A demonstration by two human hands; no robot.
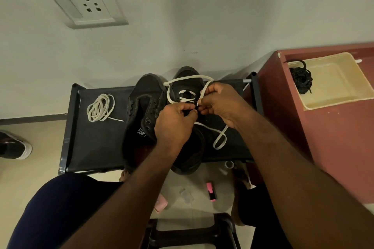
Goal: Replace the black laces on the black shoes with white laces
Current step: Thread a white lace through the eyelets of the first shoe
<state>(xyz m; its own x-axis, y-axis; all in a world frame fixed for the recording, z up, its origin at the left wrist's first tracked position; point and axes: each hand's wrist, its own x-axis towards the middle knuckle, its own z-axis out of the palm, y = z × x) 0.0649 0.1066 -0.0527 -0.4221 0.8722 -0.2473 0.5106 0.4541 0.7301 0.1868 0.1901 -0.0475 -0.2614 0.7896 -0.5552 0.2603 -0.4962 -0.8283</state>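
White lace (168, 93) part threaded through the lower eyelets of one black shoe (187, 74), at the middle of the black shelf top (97, 141).
My right hand (220, 103) pinches the lace end between thumb and fingertips. My left hand (174, 125), fingers curled, grips the shoe's eyelet flap just beside it. Second black shoe (144, 97) touches it on the left, unlaced. Spare lace coil (100, 108) lies near the shelf's far left corner. Black laces (301, 79) sit in the cream tray (344, 91).

The person's left hand (174, 125) and right hand (220, 105) are bare, and so are both forearms (129, 192) down to the near edge. Dark navy trousers (60, 208) cover the left thigh at near left. The right leg's cloth (263, 222) looks black in shadow.
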